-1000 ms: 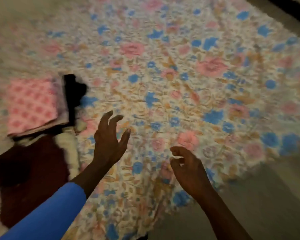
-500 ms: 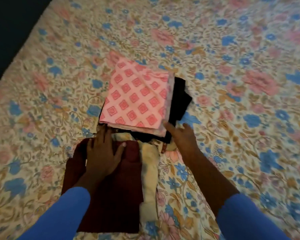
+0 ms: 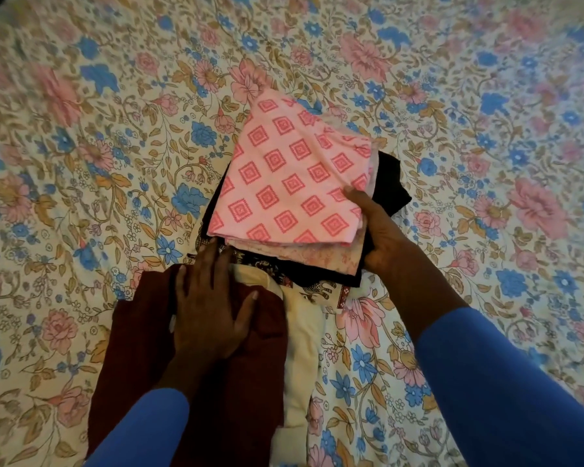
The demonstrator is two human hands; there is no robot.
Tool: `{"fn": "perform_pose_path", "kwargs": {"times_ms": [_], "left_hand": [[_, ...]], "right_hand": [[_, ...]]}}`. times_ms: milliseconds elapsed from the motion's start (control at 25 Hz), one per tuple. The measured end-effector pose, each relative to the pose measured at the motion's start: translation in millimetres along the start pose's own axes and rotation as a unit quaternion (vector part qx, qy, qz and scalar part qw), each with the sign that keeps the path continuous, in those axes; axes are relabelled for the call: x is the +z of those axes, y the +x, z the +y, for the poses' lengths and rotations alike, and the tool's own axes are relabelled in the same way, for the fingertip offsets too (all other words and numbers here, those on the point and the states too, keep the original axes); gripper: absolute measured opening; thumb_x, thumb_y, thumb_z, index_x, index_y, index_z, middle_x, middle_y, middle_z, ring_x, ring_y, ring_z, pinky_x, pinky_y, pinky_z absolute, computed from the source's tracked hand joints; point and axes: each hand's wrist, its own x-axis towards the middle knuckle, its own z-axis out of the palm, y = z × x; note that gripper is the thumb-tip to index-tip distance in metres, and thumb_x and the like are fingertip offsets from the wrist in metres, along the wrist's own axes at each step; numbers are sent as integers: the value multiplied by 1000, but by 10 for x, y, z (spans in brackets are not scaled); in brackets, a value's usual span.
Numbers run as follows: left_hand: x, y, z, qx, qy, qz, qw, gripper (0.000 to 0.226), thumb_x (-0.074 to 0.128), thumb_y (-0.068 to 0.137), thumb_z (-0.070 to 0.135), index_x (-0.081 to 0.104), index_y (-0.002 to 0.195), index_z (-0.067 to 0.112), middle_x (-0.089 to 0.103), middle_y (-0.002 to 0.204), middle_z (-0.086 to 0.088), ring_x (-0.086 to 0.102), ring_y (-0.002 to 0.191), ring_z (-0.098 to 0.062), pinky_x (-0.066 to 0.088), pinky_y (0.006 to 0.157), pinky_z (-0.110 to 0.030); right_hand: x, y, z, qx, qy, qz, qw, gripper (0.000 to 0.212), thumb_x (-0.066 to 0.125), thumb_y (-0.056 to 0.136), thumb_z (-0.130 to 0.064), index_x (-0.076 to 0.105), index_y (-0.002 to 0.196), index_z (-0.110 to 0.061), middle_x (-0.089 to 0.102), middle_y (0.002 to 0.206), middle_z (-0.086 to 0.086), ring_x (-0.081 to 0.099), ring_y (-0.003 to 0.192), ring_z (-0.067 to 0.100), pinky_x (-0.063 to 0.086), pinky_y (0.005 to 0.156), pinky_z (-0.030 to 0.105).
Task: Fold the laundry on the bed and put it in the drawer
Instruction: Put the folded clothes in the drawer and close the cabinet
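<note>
The thumb of the right hand is laid on the pink diamond-print cloth. The other fingers are curled beneath the near right corner of the folded stack, so that corner is pinched; how many layers are taken cannot be told. The fingers of the left hand are spread and pressed flat on the maroon garment, the fingertips reaching the stack's near left corner. The stack is thus met just ahead of both hands on the bedspread, its long axis running away from the person and leaning right. A lift is judged to need the left fingers slid forward under that corner. No drawer is seen.
</note>
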Motion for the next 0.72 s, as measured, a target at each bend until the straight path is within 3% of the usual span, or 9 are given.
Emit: {"fn": "perform_pose_path", "kwargs": {"times_ms": [160, 240, 320, 400, 440, 480, 560, 640, 720], "left_hand": [[-154, 41, 64, -24, -198, 50, 979, 78, 51, 98, 54, 29, 161, 13, 33, 165, -7, 32, 153, -23, 27, 124, -45], [-272, 279, 29, -128, -313, 97, 936, 68, 42, 103, 56, 37, 157, 14, 47, 154, -5, 45, 143, -20, 40, 112, -28], [-410, 828, -54, -244, -460, 12, 854, 75, 34, 98, 75, 57, 143, 19, 67, 131, -4, 63, 126, -29, 53, 98, -37], [-566, 1394, -51, -297, -623, -170, 703, 84, 36, 88, 88, 66, 134, 25, 72, 129, -12, 69, 118, -37, 54, 100, -61], [-637, 1596, 8, -316, -658, -217, 648, 84, 44, 85, 88, 66, 135, 25, 70, 132, -15, 70, 115, -39, 55, 97, -63], [-697, 1753, 82, -326, -664, -237, 630, 80, 54, 82, 84, 68, 132, 23, 71, 129, -17, 72, 110, -39, 60, 89, -59], [-789, 1932, 268, -313, -621, -260, 670, 59, 60, 88, 69, 74, 114, 19, 79, 107, -13, 77, 94, -33, 64, 72, -45], [-830, 2062, 461, -253, -551, -303, 735, 36, 62, 96, 50, 72, 107, 18, 80, 95, -7, 78, 81, -25, 62, 63, -33], [-791, 2113, 605, -240, -462, -337, 785, 23, 78, 89, 32, 70, 103, 15, 79, 97, -4, 76, 78, -19, 59, 58, -25]], "right_hand": [[-79, 227, -197, 8, 1, 11, 1000, 56, 75, 89, -24, 59, 140, -6, 67, 135, 21, 65, 124, 40, 46, 110, 63], [-217, 465, -345, -26, 42, -9, 999, 80, 86, 77, -30, 55, 146, -6, 63, 140, 20, 62, 129, 38, 45, 114, 55], [-281, 565, -459, -51, 29, -21, 998, 98, 93, 62, -26, 50, 147, 0, 72, 116, 14, 72, 105, 26, 61, 91, 39], [-284, 539, -460, -57, 10, -34, 998, 54, 75, 81, -20, 58, 126, 4, 74, 86, 9, 73, 74, 19, 62, 61, 29], [-305, 472, -372, -38, -11, -36, 999, 45, 72, 87, -22, 61, 122, 5, 75, 90, 13, 74, 76, 22, 63, 63, 31], [-338, 471, -253, -18, -25, -27, 999, 52, 75, 87, -27, 63, 128, 3, 75, 105, 18, 75, 92, 29, 65, 75, 38], [-379, 449, 21, 5, -65, 12, 998, 68, 86, 76, -33, 65, 134, -3, 71, 125, 22, 70, 113, 40, 58, 96, 56], [-532, 659, 181, -42, -66, 74, 994, 75, 93, 69, -37, 67, 130, -2, 73, 121, 19, 72, 107, 38, 56, 97, 62], [-585, 791, 255, -84, -66, 128, 986, 84, 100, 58, -45, 71, 124, -2, 75, 115, 17, 75, 100, 35, 58, 92, 60]]}}
